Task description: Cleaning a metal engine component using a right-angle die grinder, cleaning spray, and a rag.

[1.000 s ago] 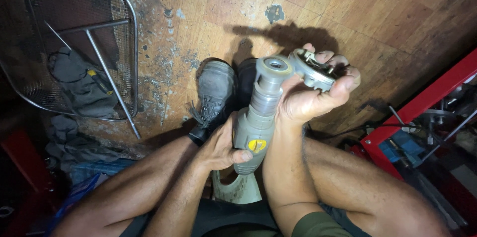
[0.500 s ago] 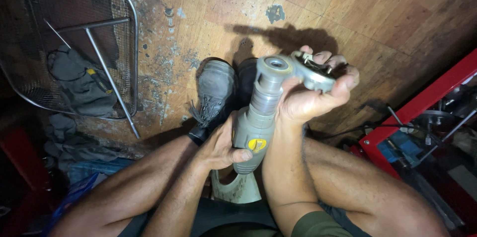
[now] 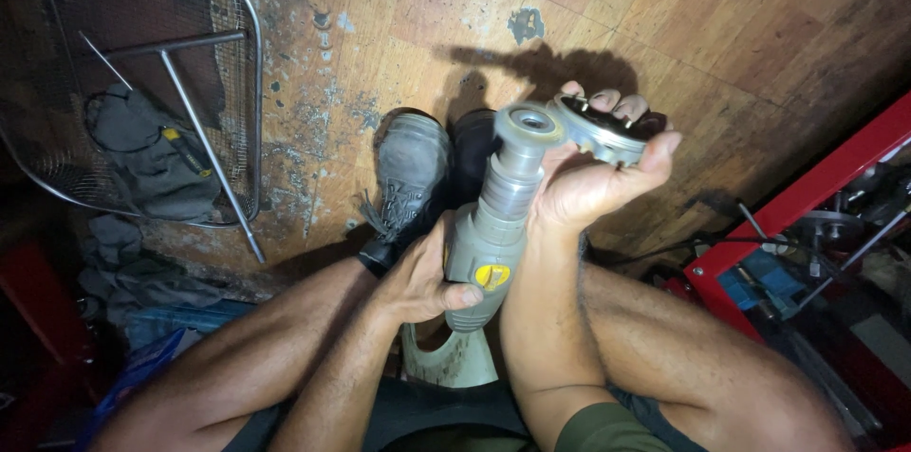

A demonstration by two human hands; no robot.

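Observation:
I sit on a wooden floor and hold a grey power tool point(image 3: 493, 224) upright between my knees; it has a yellow button on its body. My left hand point(image 3: 418, 276) grips the tool's lower body, thumb beside the yellow button. My right hand point(image 3: 593, 177) wraps the tool's upper neck and clasps a round metal disc part point(image 3: 598, 129) at the head, fingers curled over its far rim. The tool's open round end point(image 3: 531, 122) faces up at me.
My dark shoes point(image 3: 413, 172) rest on the worn plank floor point(image 3: 399, 25) past the tool. A wire mesh basket point(image 3: 245, 82) with a glove and a screwdriver lies at the left. A red metal frame point(image 3: 807, 201) with blue parts stands at the right.

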